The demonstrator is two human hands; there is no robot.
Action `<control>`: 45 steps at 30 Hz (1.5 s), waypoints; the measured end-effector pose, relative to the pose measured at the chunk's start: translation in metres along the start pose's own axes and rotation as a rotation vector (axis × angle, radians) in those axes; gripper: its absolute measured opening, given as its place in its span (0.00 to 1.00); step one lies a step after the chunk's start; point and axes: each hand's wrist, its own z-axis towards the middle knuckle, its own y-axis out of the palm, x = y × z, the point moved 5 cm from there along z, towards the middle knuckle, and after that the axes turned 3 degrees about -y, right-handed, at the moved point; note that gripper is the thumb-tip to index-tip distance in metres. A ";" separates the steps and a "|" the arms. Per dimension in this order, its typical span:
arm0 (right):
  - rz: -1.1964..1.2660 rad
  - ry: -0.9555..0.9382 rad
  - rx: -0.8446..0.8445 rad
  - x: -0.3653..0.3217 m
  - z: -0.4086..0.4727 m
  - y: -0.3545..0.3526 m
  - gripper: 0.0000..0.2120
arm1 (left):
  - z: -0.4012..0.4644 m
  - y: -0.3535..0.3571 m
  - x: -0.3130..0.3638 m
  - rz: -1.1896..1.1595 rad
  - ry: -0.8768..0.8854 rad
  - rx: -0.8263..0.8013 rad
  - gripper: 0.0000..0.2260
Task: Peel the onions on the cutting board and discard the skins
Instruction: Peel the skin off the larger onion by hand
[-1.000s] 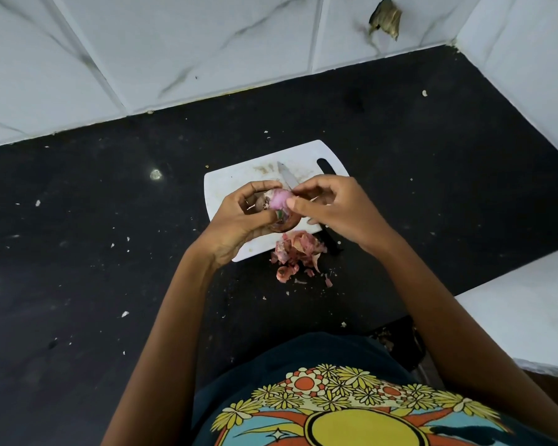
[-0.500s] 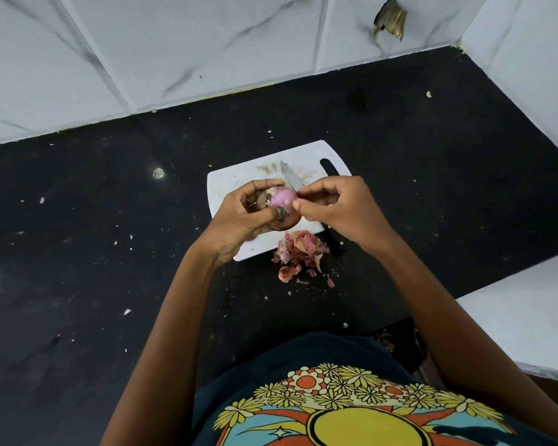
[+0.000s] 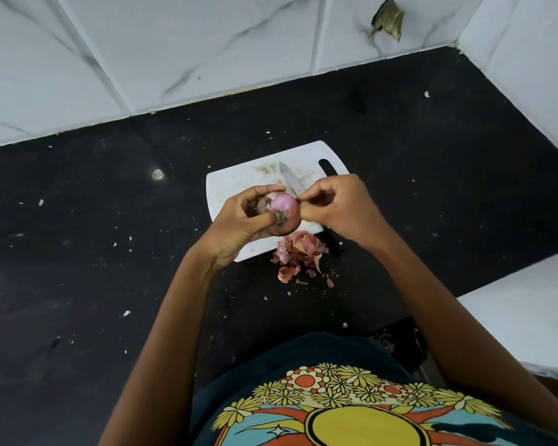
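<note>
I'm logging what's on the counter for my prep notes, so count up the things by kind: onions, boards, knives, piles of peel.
Onion, held in the left hand, the right hand picking at it: 1
Cutting board: 1
Knife, lying on the board: 1
Pile of onion skins, on the counter beside the board: 1
Total: 4

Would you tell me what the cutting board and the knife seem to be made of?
Cutting board: probably plastic; thin, white, smooth, with rounded corners and a moulded handle slot. Knife: blade looks like bare metal, grey with a dull sheen; its black handle may be plastic.
</note>
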 end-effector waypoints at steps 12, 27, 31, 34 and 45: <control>0.018 0.043 0.037 0.001 -0.001 0.006 0.10 | 0.000 -0.006 0.002 0.019 0.036 0.059 0.18; 0.031 0.032 0.001 0.004 0.002 0.004 0.09 | 0.001 0.003 0.004 -0.018 0.039 0.003 0.17; 0.070 0.018 0.039 0.006 0.003 0.001 0.05 | 0.000 0.001 0.003 -0.048 0.028 -0.005 0.16; 0.086 0.027 0.052 0.009 0.002 0.000 0.05 | 0.000 0.001 0.004 -0.030 0.033 -0.001 0.16; 0.047 0.043 0.040 0.006 -0.002 0.006 0.09 | 0.001 0.001 0.004 -0.018 0.055 0.012 0.16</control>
